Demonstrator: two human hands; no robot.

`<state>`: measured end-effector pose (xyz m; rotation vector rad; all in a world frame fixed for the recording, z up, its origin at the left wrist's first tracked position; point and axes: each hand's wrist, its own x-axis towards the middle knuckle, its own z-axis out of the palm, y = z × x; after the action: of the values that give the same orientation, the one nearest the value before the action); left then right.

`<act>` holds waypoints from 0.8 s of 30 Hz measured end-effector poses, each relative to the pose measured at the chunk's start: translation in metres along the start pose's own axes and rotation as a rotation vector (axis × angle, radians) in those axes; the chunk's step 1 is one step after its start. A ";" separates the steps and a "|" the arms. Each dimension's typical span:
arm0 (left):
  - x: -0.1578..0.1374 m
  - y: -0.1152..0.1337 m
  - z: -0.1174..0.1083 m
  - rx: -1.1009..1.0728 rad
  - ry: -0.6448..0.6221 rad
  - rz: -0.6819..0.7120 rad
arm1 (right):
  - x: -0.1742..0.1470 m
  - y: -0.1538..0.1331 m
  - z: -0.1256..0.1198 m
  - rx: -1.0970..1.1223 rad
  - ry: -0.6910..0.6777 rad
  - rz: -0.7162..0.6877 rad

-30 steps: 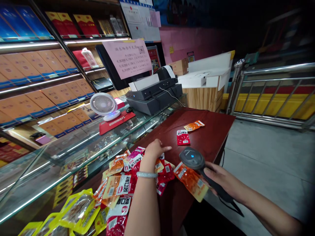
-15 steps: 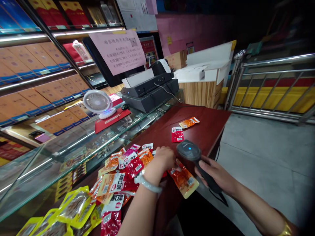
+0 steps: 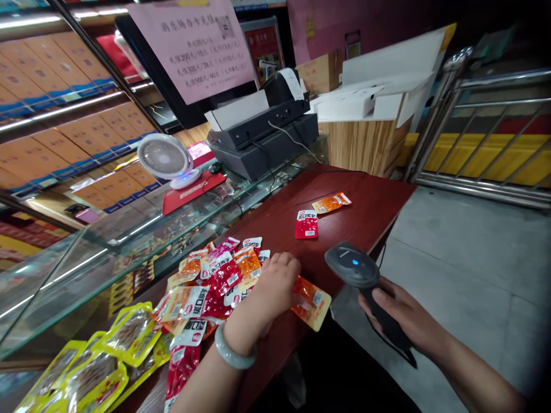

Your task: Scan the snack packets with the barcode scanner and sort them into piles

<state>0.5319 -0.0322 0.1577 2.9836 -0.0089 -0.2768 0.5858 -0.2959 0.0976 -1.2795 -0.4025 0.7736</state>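
A shiny, dark red-brown bench (image 3: 370,201)

A messy heap of small, shiny red and orange bags (image 3: 224,274) lies on it, touching yellow-edged plastic bags (image 3: 131,334). Farther up, a red-and-white bag (image 3: 306,225) sits beside an orange bag (image 3: 331,202).

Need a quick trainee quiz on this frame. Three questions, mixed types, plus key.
1. Multiple choice: what does the right hand grip? A: a pink paper sheet; B: a black handheld scanner; C: a round white fan.
2. True or false: a glossy orange plastic packet sticks out beside the left hand.
3. Fill in: around the left wrist is a pale, smooth, ring-shaped ____.
Key: 1 B; 2 true; 3 bangle.
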 end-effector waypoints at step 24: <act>0.065 -0.036 0.001 -0.955 0.401 -0.379 | 0.029 -0.024 0.022 0.017 -0.118 0.040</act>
<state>0.5959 0.0021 0.1400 2.0128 0.5619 0.2329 0.5981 -0.2615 0.1218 -1.2330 -0.4654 0.8878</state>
